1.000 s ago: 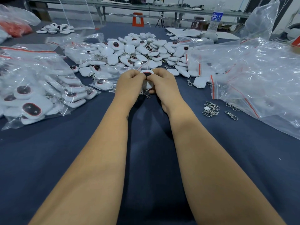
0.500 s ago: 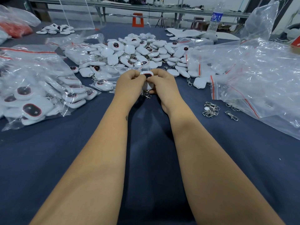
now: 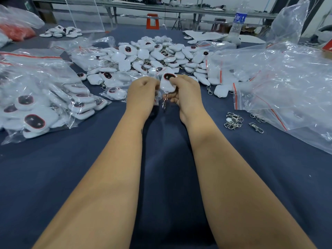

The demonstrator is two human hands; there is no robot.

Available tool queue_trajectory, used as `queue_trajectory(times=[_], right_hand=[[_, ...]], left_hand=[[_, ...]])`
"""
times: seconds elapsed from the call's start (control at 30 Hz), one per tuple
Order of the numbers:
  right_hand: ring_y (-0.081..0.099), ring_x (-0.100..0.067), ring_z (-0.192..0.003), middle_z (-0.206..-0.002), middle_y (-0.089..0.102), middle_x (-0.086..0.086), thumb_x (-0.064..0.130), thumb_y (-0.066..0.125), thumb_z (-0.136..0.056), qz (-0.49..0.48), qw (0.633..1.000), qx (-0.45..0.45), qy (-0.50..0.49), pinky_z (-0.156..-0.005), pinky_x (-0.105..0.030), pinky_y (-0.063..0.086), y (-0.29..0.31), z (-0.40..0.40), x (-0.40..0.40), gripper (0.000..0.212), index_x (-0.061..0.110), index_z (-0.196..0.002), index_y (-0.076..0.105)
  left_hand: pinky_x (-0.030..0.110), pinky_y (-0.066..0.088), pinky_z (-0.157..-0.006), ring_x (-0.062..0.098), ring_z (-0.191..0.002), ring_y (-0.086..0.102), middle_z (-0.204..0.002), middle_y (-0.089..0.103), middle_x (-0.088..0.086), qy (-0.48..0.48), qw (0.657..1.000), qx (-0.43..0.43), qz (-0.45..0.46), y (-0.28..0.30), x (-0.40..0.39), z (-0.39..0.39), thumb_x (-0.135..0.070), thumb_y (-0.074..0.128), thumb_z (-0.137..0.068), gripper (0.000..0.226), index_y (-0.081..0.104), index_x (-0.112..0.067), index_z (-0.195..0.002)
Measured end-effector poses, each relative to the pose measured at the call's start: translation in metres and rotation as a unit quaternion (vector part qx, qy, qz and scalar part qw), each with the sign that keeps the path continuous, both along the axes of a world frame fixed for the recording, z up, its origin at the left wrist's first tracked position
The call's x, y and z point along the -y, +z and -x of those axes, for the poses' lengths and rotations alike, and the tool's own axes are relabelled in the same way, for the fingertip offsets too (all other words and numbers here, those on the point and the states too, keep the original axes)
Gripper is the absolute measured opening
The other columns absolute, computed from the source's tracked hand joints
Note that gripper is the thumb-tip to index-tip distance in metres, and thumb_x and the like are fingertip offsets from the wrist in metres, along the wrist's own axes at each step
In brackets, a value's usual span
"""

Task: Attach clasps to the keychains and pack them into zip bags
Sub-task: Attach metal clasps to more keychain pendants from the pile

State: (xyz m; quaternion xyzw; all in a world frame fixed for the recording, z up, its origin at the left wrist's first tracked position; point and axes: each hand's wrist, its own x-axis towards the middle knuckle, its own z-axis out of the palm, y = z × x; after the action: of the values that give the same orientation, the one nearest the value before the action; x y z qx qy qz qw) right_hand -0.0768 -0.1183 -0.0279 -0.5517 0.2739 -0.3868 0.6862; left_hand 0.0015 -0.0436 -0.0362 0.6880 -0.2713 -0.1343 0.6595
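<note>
Keychain (image 3: 168, 84) is hanging lengthwise between my hands: right hand (image 3: 186, 94) pinching it, left hand (image 3: 142, 95) gripping a bag (image 3: 156, 97) beside.

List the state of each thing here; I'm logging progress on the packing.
Left hand: grips a small clear bag.
Right hand: holds the keychain.
Keychain: held, clasp hanging below.
Clasp: attached, dangling.
Loose clasps: heaped on the table.
Bottle: upright.

Bright, even light (soft shadows), wide-angle bending at edges.
</note>
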Motion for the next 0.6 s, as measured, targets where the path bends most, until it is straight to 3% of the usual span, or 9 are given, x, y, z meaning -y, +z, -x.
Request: queue_trajectory(times=[0.1,0.17,0.23,0.37,0.47,0.6], right_hand=[[0.066,-0.023,-0.063,-0.091,0.064,-0.017,0.0,0.051,-0.096,-0.061,0.994,0.09,-0.013,-0.053,-0.022,0.049,0.0046,0.0029,0.002,0.014,0.01,-0.089,0.057],[0.066,-0.032,-0.079,-0.104,0.062,-0.022,-0.002,0.05,-0.097,-0.082,0.987,0.136,-0.011,-0.065,-0.027,0.056,0.0057,0.0029,0.002,0.011,0.008,-0.095,0.055],[0.063,-0.032,-0.083,-0.105,0.06,-0.023,-0.003,0.05,-0.097,-0.081,0.986,0.148,-0.005,-0.075,-0.033,0.058,0.0061,0.002,0.0013,0.011,0.007,-0.098,0.053],[0.063,-0.022,-0.082,-0.091,0.065,-0.01,-0.005,0.055,-0.092,-0.014,0.995,0.091,-0.034,-0.075,-0.029,0.058,0.0046,-0.0014,0.0002,0.015,0.009,-0.098,0.054],[0.065,-0.014,-0.081,-0.084,0.069,-0.001,-0.002,0.062,-0.089,0.049,0.996,0.048,-0.051,-0.083,-0.03,0.054,0.0003,-0.0026,0.0001,0.017,0.014,-0.093,0.056],[0.056,-0.008,-0.086,-0.089,0.063,0.008,0.012,0.071,-0.086,0.182,0.98,-0.038,-0.069,-0.077,-0.018,0.046,-0.0037,-0.0026,-0.0018,0.02,0.026,-0.083,0.058]], left_hand=[[0.027,0.05,-0.073,0.011,-0.073,0.058,-0.084,0.065,-0.008,-0.003,0.99,0.123,-0.068,-0.0059,0.0024,-0.0034,-0.006,0.054,-0.086,0.025,0.069,-0.024,-0.095],[0.018,0.047,-0.066,0.01,-0.075,0.058,-0.084,0.061,-0.014,-0.006,0.979,0.178,-0.096,-0.0086,0.0028,-0.0035,-0.005,0.058,-0.082,0.031,0.066,-0.027,-0.101],[0.01,0.04,-0.058,0.005,-0.072,0.057,-0.086,0.061,-0.013,-0.007,0.975,0.199,-0.101,-0.0102,0.0031,-0.0035,-0.006,0.06,-0.081,0.036,0.064,-0.031,-0.106],[0.007,0.039,-0.058,-0.003,-0.071,0.055,-0.09,0.061,-0.012,-0.016,0.978,0.194,-0.077,-0.01,0.0023,-0.0036,-0.005,0.059,-0.082,0.044,0.061,-0.029,-0.12],[0.017,0.048,-0.06,0.004,-0.068,0.057,-0.085,0.056,-0.012,-0.014,0.987,0.154,-0.045,-0.0077,0.0006,-0.0014,-0.002,0.058,-0.08,0.057,0.051,-0.032,-0.128],[0.008,0.039,-0.043,-0.005,-0.048,0.057,-0.077,0.057,-0.009,0.023,0.996,0.088,-0.014,-0.0018,0.0015,0.001,-0.009,0.057,-0.089,0.037,0.051,-0.019,-0.124]])
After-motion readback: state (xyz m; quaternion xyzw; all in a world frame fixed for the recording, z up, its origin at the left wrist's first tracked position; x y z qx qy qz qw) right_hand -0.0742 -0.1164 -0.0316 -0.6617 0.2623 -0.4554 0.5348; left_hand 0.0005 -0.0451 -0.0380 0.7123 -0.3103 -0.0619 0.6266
